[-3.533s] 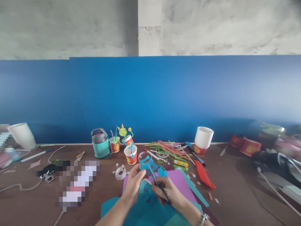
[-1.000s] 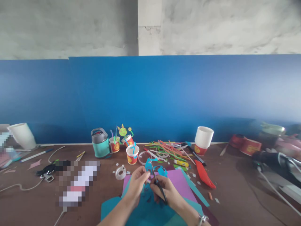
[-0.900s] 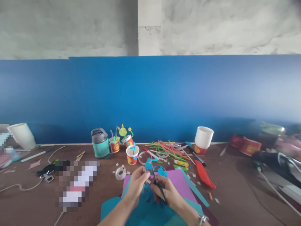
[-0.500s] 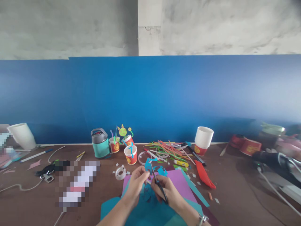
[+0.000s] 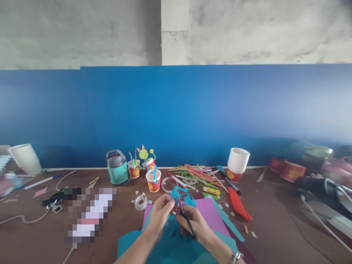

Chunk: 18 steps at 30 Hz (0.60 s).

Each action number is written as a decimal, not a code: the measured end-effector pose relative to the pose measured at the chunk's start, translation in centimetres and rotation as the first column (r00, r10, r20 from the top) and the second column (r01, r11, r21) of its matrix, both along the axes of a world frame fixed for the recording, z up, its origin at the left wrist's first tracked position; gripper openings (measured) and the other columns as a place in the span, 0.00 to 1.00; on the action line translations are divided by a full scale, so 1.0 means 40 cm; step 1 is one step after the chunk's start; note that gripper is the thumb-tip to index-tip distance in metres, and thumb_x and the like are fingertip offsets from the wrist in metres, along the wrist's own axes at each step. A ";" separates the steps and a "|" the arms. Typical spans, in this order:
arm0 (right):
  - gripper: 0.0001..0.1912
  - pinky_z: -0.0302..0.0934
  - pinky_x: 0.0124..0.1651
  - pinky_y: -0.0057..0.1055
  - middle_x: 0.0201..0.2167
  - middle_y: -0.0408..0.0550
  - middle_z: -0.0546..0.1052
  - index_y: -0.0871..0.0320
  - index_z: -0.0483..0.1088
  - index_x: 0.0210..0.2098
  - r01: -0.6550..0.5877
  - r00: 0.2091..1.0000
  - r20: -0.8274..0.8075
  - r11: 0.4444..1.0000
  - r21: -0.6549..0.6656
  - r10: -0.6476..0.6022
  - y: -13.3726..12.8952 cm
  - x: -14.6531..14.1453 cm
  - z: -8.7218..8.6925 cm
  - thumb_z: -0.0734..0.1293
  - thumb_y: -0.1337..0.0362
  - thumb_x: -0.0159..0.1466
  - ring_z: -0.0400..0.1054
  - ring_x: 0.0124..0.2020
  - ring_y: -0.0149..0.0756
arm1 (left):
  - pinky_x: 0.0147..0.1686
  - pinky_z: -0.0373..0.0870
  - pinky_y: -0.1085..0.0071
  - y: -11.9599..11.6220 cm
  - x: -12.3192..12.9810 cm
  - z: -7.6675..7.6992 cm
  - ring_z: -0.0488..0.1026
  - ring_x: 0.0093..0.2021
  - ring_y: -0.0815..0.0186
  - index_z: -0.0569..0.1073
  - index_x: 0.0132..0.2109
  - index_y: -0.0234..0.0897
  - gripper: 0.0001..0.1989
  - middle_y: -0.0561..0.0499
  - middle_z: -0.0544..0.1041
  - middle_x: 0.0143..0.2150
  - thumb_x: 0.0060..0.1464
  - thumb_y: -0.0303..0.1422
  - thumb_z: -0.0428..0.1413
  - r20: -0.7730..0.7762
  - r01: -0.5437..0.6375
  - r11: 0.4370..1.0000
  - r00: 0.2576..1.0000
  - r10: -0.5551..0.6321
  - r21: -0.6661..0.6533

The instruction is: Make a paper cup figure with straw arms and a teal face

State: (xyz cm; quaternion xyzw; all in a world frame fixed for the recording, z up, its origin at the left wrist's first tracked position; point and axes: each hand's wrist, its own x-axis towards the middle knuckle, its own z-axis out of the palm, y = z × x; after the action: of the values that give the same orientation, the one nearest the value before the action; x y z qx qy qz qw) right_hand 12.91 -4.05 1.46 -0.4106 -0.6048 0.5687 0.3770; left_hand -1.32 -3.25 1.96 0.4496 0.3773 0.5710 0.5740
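Observation:
Between thumb and fingers, my left hand [image 5: 160, 212] pinches a small piece of blue paper [image 5: 176, 193]. My right hand [image 5: 195, 222] grips a pair of black-handled scissors [image 5: 188, 222], whose blades point up and away from me and lie against the blue paper. Below both hands are blue paper scraps [image 5: 172, 225] and a large teal sheet [image 5: 154, 251]. A purple sheet [image 5: 211, 212] lies partly under the teal one. The exact spot where the blades meet the paper is too small to tell.
Ahead stand paper cups with straws [image 5: 153, 181], a teal lidded container [image 5: 118, 172] and stacked white cups [image 5: 238, 165]. A tape roll [image 5: 141, 202], colourful straws [image 5: 196, 174], a glue stick [image 5: 211, 190] and a red balloon [image 5: 238, 205] lie around. Cables and a dark device [image 5: 316, 189] are at right.
The blue paper has turned a little in my left hand, with a strip now sticking out to the right of the blades. The scissors have shifted slightly; both hands keep nearly the same place.

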 end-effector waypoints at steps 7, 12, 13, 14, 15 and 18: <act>0.24 0.47 0.15 0.22 0.09 0.34 0.61 0.57 0.64 0.24 0.014 0.999 0.036 1.000 0.015 -0.015 0.003 0.001 0.008 0.70 0.42 0.52 0.53 0.11 0.24 | 0.27 0.56 0.74 0.002 -0.002 0.000 0.60 0.25 0.70 0.65 0.25 0.38 0.17 0.57 0.66 0.22 0.45 0.43 0.62 -0.012 -0.009 1.000 1.000 0.009 0.007; 0.23 0.45 0.15 0.22 0.09 0.33 0.60 0.57 0.63 0.23 0.013 0.999 0.034 1.000 0.001 -0.013 0.003 0.003 0.018 0.71 0.44 0.52 0.52 0.10 0.23 | 0.26 0.56 0.75 0.002 -0.003 0.004 0.58 0.24 0.70 0.64 0.24 0.38 0.17 0.58 0.63 0.21 0.43 0.43 0.63 -0.011 -0.039 0.999 0.999 0.038 -0.002; 0.23 0.45 0.15 0.22 0.09 0.34 0.61 0.57 0.63 0.23 0.013 0.999 0.032 1.000 -0.003 -0.013 0.003 0.003 0.019 0.72 0.45 0.52 0.52 0.10 0.23 | 0.26 0.56 0.75 0.002 -0.002 0.004 0.58 0.24 0.70 0.64 0.24 0.38 0.17 0.58 0.63 0.21 0.43 0.42 0.63 -0.008 -0.042 0.999 0.999 0.042 -0.006; 0.22 0.45 0.15 0.21 0.09 0.34 0.61 0.57 0.63 0.23 0.012 0.999 0.031 1.000 -0.007 -0.012 0.002 0.003 0.020 0.72 0.46 0.51 0.52 0.10 0.23 | 0.27 0.56 0.75 0.001 -0.002 0.004 0.58 0.24 0.70 0.64 0.24 0.38 0.17 0.58 0.63 0.21 0.43 0.42 0.63 -0.002 -0.042 0.999 0.999 0.042 -0.007; 0.22 0.45 0.15 0.21 0.09 0.34 0.61 0.57 0.63 0.23 0.011 1.000 0.030 1.000 -0.013 -0.010 0.001 0.003 0.021 0.72 0.46 0.51 0.52 0.11 0.23 | 0.27 0.56 0.75 0.000 -0.002 0.004 0.58 0.24 0.70 0.64 0.25 0.38 0.17 0.58 0.64 0.21 0.43 0.42 0.63 0.005 -0.040 0.999 0.999 0.040 -0.008; 0.23 0.48 0.16 0.22 0.10 0.35 0.64 0.57 0.64 0.24 -0.006 1.000 0.017 0.999 -0.031 0.006 -0.001 0.003 0.022 0.72 0.46 0.51 0.55 0.12 0.25 | 0.27 0.57 0.75 -0.002 -0.002 0.003 0.59 0.25 0.70 0.64 0.25 0.38 0.17 0.58 0.65 0.21 0.44 0.42 0.63 0.019 -0.018 1.000 1.000 0.018 -0.007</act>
State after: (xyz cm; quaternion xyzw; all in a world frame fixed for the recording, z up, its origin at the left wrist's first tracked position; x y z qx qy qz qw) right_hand 13.03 -4.08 2.34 -0.4195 -0.6003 0.5757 0.3637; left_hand -1.40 -3.31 2.06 0.4387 0.3779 0.5790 0.5740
